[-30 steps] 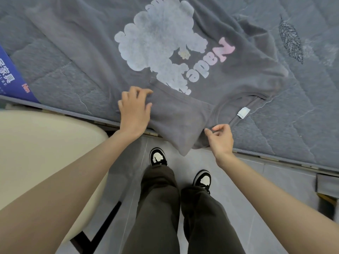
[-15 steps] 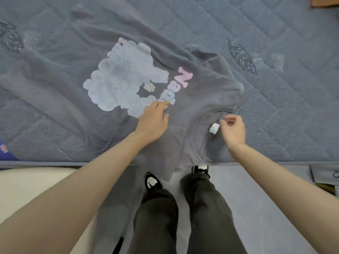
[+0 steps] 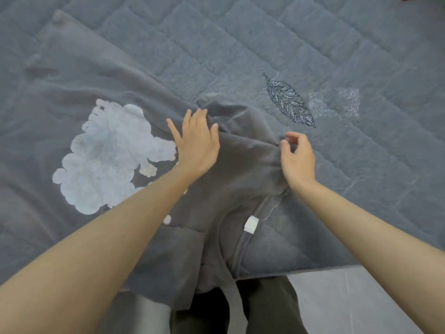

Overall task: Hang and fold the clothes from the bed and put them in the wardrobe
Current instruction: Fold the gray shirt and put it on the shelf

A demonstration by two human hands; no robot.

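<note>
A grey T-shirt (image 3: 231, 189) with a pale cloud-shaped print (image 3: 106, 157) lies spread on the bed, its collar and white label (image 3: 251, 225) turned toward me and part of it hanging over the bed's edge. My left hand (image 3: 196, 143) rests flat on the shirt beside the print, fingers straight and spread, fingertips at the folded sleeve. My right hand (image 3: 297, 157) pinches the shirt's shoulder fabric between thumb and fingers at the fold's right end.
The grey quilted bed cover (image 3: 313, 44) stretches far ahead, with an embroidered leaf (image 3: 289, 102) just beyond my right hand. Pale floor (image 3: 349, 297) and my dark trousers (image 3: 265, 309) show below the bed's edge.
Both hands moved away from me up the shirt: the left from below the print to the sleeve, the right from the label to the shoulder. The pink lettering is now covered.
</note>
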